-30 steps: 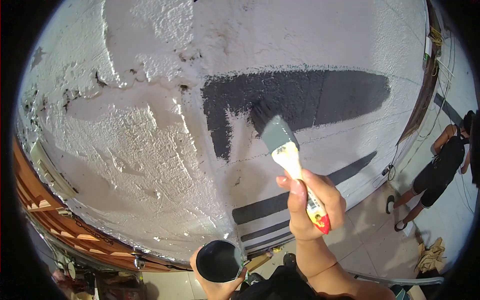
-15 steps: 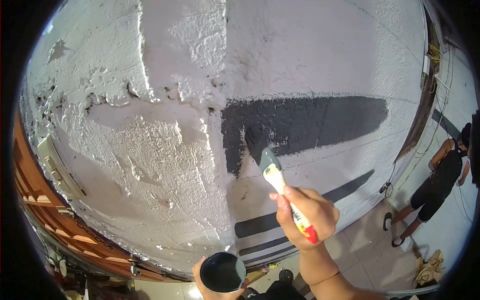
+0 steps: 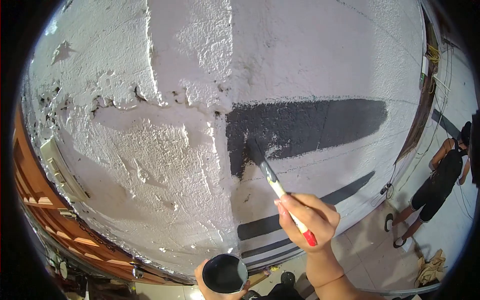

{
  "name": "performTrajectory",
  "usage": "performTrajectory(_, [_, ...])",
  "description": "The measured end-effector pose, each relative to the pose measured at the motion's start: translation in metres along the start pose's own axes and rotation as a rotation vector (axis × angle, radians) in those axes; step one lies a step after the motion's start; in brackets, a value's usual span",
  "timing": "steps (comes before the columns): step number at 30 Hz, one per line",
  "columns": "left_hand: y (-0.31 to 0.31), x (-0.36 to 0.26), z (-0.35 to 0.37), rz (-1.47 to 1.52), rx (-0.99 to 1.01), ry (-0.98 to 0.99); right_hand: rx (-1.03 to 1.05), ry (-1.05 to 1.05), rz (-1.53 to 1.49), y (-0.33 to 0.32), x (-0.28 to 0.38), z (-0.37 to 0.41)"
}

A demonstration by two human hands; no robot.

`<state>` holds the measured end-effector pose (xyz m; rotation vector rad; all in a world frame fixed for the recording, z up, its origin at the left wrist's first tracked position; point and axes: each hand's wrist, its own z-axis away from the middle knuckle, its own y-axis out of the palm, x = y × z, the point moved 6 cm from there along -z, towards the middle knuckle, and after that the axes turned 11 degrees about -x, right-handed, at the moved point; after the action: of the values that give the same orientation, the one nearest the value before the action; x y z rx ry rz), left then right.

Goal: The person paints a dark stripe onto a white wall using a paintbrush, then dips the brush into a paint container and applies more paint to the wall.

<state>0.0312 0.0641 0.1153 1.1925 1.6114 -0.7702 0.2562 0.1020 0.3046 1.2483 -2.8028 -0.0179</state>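
Observation:
My right hand (image 3: pixel 312 220) grips a paintbrush (image 3: pixel 275 187) with a pale handle and a red end. Its dark, paint-coated bristles touch the wall at the lower left part of a wide dark grey painted band (image 3: pixel 320 122). Small white gaps show in the paint near the brush tip. At the bottom of the view my left hand (image 3: pixel 204 281) holds a round tub of dark paint (image 3: pixel 225 273), its fingers wrapped about the sides.
Thinner grey stripes (image 3: pixel 260 228) run below the band. Rough, peeling plaster (image 3: pixel 165 145) covers the left, with a switch plate (image 3: pixel 61 170) and a wooden door (image 3: pixel 35 172) beyond. At right stands another person (image 3: pixel 446 170) in dark clothes, near crumpled brown paper (image 3: pixel 431 267) and hanging cables.
The brush has turned to a narrower side view, its tip staying at the band's lower left, where a white gap is now more covered. My left hand and the tub hardly moved.

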Motion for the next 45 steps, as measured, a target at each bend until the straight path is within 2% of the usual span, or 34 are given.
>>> performTrajectory(2, [-0.001, 0.000, 0.001, -0.009, -0.009, -0.023, 0.030, 0.027, 0.009, -0.006, 0.002, 0.006])
performTrajectory(6, [-0.001, 0.001, -0.001, -0.060, -0.015, -0.010, -0.115, -0.014, 0.001, -0.008, 0.004, -0.005])
performTrajectory(14, [-0.004, 0.002, -0.005, -0.080, -0.015, -0.006, 0.005, 0.031, 0.000, 0.000, 0.002, 0.001])
performTrajectory(19, [-0.007, 0.005, -0.004, -0.094, -0.025, -0.039, -0.151, -0.023, -0.021, -0.006, 0.005, -0.014])
performTrajectory(26, [-0.003, -0.001, -0.004, -0.067, -0.019, 0.023, -0.007, 0.012, -0.021, 0.002, 0.000, -0.008])
performTrajectory(31, [-0.005, 0.010, -0.006, -0.030, 0.033, 0.065, -0.184, -0.049, -0.013, -0.003, 0.001, -0.018])
performTrajectory(38, [0.004, 0.011, -0.008, 0.079, 0.054, -0.020, -0.029, 0.032, -0.119, 0.002, -0.009, 0.000])
performTrajectory(42, [0.004, 0.014, -0.007, 0.031, 0.062, -0.020, -0.280, 0.112, -0.091, -0.010, -0.021, 0.007])
performTrajectory(45, [0.005, 0.014, -0.009, 0.039, 0.056, -0.050, -0.230, 0.099, -0.026, -0.008, -0.023, 0.006])
